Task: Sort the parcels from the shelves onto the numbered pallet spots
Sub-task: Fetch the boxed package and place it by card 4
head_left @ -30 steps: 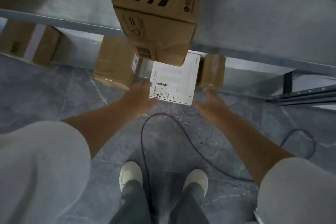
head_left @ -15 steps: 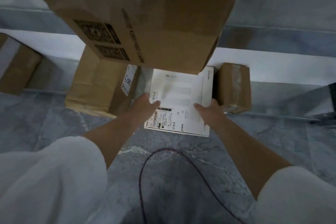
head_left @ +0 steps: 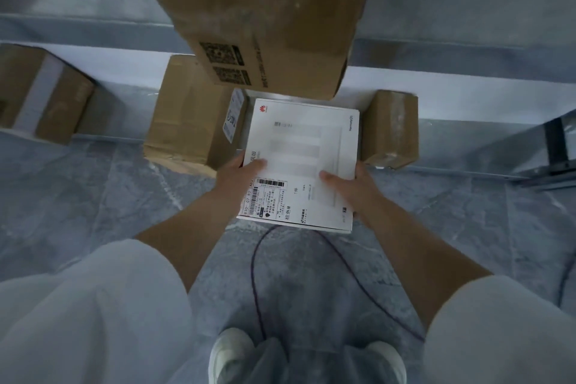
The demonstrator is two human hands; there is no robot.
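Note:
A flat white parcel [head_left: 304, 146] with a barcode label at its near left corner sits half out of the low shelf, between two brown boxes. My left hand [head_left: 240, 176] grips its left edge, thumb on top. My right hand [head_left: 349, 188] grips its right edge, thumb on top too. The parcel's far end lies under a large brown carton [head_left: 271, 19] that sticks out from the shelf above and hides it.
A brown box [head_left: 190, 115] stands left of the white parcel and a small taped box [head_left: 392, 128] to its right. Another box [head_left: 40, 93] sits at far left. A dark cable [head_left: 258, 274] loops across the grey floor by my shoes.
My hands reached the white parcel and closed on both its edges. The parcel has slid out of the shelf toward me.

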